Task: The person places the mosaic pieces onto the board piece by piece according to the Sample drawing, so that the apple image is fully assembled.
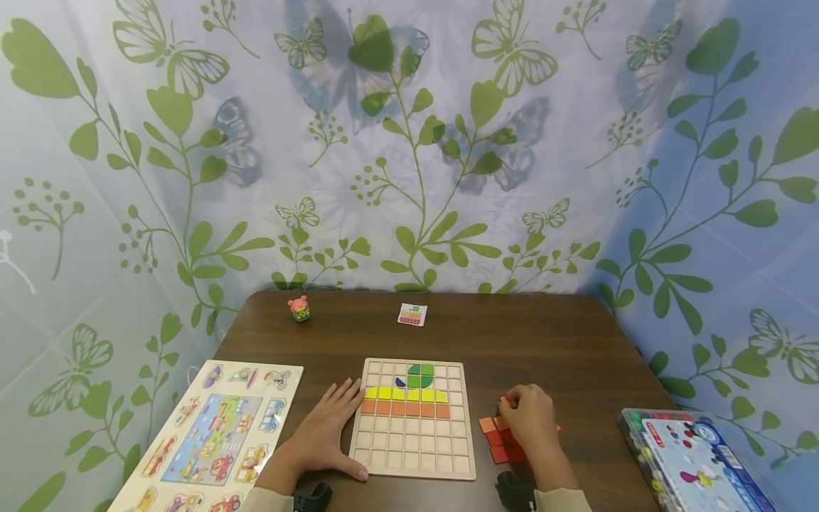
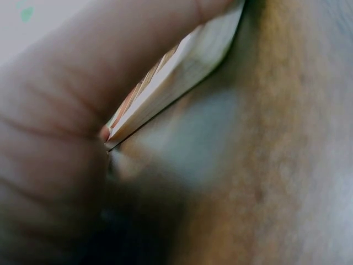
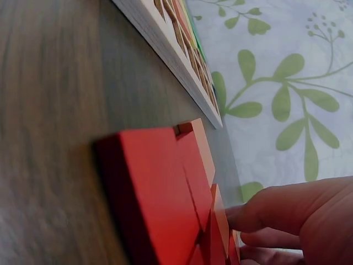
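Note:
A wooden grid board (image 1: 405, 451) lies on the table, with an orange row, a yellow row, green pieces and one dark blue piece in its cells. Along the board's left side rests my left hand (image 1: 325, 430), fingers spread and thumb by the front left corner; the left wrist view has the thumb close against the board's edge. To the right of the board, my right hand (image 1: 532, 419) pinches an orange block (image 1: 507, 402) at the far side of a cluster of red blocks (image 3: 160, 187) and orange ones. Part of that cluster is hidden beneath the hand.
A picture puzzle board (image 1: 211, 434) lies at the left. A clear plastic case (image 1: 697, 455) with a printed sheet sits at the right. Toward the back of the table (image 1: 544, 334) are a small pink-topped figure (image 1: 298, 308) and a pattern card (image 1: 412, 314).

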Available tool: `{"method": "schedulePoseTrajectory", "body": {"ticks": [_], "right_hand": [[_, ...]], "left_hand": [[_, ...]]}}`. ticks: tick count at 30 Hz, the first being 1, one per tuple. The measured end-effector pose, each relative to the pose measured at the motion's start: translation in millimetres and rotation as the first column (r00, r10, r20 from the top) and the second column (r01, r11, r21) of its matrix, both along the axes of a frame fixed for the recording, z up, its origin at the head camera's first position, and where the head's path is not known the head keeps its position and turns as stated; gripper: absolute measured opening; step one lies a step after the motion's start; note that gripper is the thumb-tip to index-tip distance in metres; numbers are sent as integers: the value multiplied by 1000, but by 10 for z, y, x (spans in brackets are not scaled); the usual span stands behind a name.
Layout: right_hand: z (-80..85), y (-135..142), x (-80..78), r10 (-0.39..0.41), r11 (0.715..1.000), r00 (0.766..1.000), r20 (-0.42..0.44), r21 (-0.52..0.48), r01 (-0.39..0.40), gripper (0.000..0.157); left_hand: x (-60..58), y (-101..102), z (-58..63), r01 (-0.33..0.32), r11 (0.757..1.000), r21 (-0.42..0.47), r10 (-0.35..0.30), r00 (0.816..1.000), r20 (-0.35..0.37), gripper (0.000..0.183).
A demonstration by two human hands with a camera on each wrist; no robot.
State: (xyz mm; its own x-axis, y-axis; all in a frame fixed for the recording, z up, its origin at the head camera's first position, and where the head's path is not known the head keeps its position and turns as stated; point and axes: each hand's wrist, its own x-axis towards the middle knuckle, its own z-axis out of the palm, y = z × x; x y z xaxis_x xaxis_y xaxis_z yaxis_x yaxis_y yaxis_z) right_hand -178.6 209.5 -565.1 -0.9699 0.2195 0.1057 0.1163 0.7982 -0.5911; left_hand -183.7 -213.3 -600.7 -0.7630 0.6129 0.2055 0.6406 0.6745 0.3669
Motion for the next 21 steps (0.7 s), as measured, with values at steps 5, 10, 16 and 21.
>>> {"method": "schedulePoseTrajectory", "body": {"ticks": [5,10,16,21], "right_hand": [[4,-19,-16,-10,999,1000,1,-31,10,13],[-1,-92,-31,54,998,998,-44,-41,-55,12],[-3,-416,-47,194,976,971,-139,-76,-206,11],[16,-772,-52,374,917,891,-255,-38,-396,15]], "left_hand": [[-7,4,-20,-2,1000,7,2,1000,11,142],[-4,2,-19,-4,1000,18,4,1000,15,142],[-3,-2,-14,-15,1000,21,14,999,42,144],[1,10,-11,-16,1000,8,16,1000,23,143]]}}
